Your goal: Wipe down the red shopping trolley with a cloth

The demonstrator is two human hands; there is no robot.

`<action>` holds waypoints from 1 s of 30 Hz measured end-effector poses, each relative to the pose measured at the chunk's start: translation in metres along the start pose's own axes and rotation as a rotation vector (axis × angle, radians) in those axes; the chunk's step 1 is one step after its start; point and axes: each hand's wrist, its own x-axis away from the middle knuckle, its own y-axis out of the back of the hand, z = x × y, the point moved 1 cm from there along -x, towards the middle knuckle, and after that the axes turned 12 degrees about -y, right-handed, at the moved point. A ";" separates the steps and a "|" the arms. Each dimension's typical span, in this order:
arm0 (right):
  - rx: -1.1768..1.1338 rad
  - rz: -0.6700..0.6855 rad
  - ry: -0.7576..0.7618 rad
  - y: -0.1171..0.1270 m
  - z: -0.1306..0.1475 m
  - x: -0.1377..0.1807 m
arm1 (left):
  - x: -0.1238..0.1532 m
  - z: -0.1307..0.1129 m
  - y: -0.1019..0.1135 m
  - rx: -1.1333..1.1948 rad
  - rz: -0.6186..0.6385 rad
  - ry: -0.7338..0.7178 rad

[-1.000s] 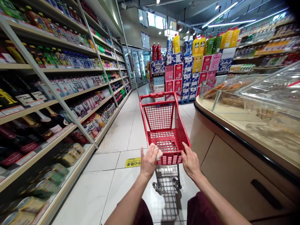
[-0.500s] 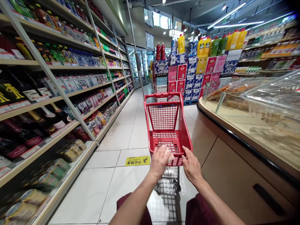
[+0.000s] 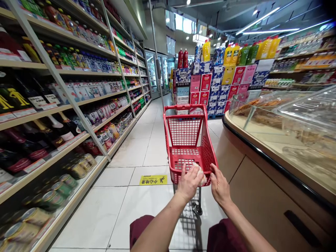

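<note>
A red plastic shopping cart stands in front of me on the tiled floor, its basket of open lattice with a raised handle bar at the far end. My left hand is at the near rim, its fingers closed over a crumpled white cloth pressed against that rim. The index finger side of this hand is slightly spread. At the near right corner of the basket, my right hand has its thumb and fingers bent around the rim. Part of its grip is hidden from view.
Drink shelves with bottles and cans line the left side. On the right curves a food counter with a clear glass guard. Stacked drink cartons stand ahead. A yellow floor sticker lies left of the cart.
My left hand has slid to the right along the near rim with the white cloth. The right hand stays at the corner. The view has shifted slightly.
</note>
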 end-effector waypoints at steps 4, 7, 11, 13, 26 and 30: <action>-0.020 0.023 0.009 0.005 -0.004 -0.003 | 0.013 0.016 0.012 -0.022 -0.021 0.080; -0.002 0.037 0.019 0.004 0.003 0.000 | 0.022 0.023 0.019 -0.046 -0.031 0.153; 0.038 0.033 0.059 0.001 0.010 0.002 | -0.002 -0.001 0.003 -0.020 -0.020 0.022; 0.033 0.037 0.065 0.003 0.007 0.000 | -0.010 -0.005 -0.001 0.009 0.008 -0.044; 0.071 0.026 0.043 0.007 0.009 0.001 | -0.001 0.008 0.006 0.039 0.044 0.000; 0.068 0.041 0.047 0.010 0.004 -0.004 | 0.012 0.025 0.015 0.068 0.044 0.022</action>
